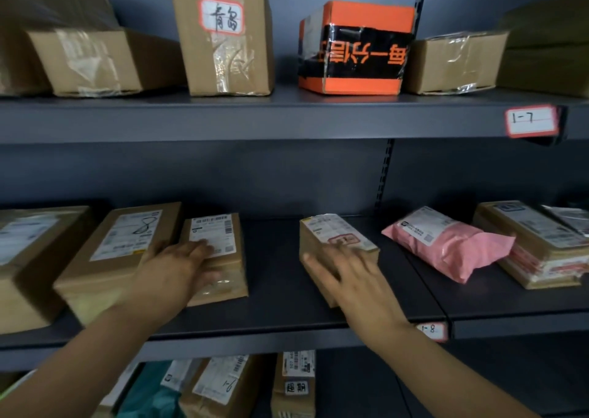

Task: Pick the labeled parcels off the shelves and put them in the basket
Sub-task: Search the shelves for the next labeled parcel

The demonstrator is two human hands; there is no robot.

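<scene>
Both hands are down on the middle shelf (280,293), each on its own parcel. The left hand (178,268) lies flat-ish on a small brown parcel (228,261). Its fingers are spread and fairly straight over the white shipping label, not really wrapped around anything, though it's a bit blurry. Touching that hand's outer side is a bigger labeled box (121,242), which sits right up against the small parcel.

The right hand (347,277) is on a second small parcel (334,231). The fingers are splayed across the top and the thumb runs along the parcel's left face, so it's resting on it, not clamped. A red-bordered sticker (344,240) peeks out just past the fingertips. There's a bare stretch of shelf between the two hands.

Off to the right hand's outer side is a pink mailer bag (446,248), apart from the hand's parcel. Past the bag is a flat brown parcel (535,248), with the bag's far end lying against it. A shelf tag reading 1-8 (432,331) sits right next to the right wrist. Above the hands, the upper shelf holds an orange and black box (353,48) and a tall carton (223,41) with a handwritten label.
</scene>
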